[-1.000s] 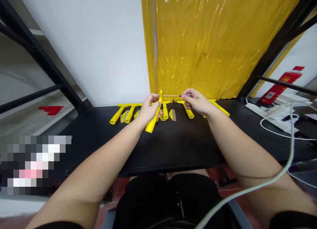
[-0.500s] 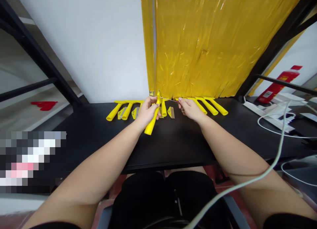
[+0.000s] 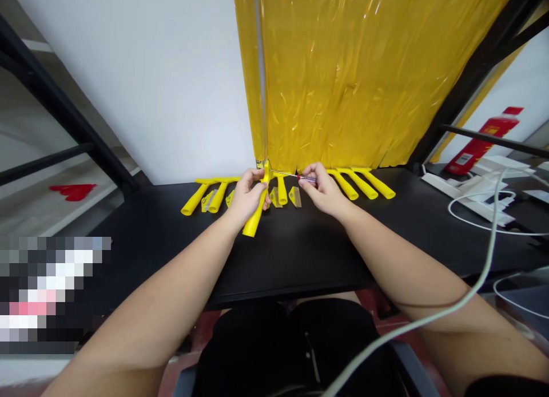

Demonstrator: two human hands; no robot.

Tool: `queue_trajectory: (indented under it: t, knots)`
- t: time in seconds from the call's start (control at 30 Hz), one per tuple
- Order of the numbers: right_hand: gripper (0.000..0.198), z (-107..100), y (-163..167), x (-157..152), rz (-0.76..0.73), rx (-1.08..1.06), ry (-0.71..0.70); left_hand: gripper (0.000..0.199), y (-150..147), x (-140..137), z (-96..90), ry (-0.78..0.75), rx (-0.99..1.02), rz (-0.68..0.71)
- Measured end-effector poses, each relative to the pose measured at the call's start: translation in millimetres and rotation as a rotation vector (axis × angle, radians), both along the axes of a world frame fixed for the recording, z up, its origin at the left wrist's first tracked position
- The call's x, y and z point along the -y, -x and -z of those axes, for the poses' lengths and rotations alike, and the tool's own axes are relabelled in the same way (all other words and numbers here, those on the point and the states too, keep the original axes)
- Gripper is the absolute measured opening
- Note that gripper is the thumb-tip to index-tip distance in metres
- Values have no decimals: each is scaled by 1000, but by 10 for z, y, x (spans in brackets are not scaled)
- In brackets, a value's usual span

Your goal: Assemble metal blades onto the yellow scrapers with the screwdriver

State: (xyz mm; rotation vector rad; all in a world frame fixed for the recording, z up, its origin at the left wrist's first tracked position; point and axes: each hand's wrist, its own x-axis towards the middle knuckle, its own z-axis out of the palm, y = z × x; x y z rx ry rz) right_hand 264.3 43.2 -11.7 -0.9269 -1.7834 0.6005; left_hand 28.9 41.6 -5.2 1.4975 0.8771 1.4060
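Hands mid-frame: left hand (image 3: 245, 195) clamps yellow scraper (image 3: 256, 211); right hand (image 3: 322, 190) pinching screwdriver (image 3: 295, 177), its tip back at the head.

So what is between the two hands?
In the head view, a thin screwdriver bridges from the right hand to the yellow scraper in the left hand.

pixelated patch (image 3: 54, 294) at lower left
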Motion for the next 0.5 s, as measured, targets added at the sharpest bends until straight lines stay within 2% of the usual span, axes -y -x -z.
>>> queue_trajectory:
  t: [0.1,0.17,0.27,0.37,0.43,0.5]
  knots:
    - [47,-15,21,2,109,-19,102,24,-29,18,-21,-6,-10,-17]
    - [51,-21,29,4,108,-17,142,26,-43,27,-34,4,-4,-6]
    - [40,-29,36,25,53,6,26,26,-46,28,-41,20,1,-6]
    - [34,-40,46,35,116,17,-67,25,-39,28,-29,10,-17,-30]
    - [39,-47,49,19,152,-34,19,23,-40,36,-21,-1,-30,-42]
    - [48,-56,41,-6,53,-138,225,23,-44,51,-21,-12,-41,-46]
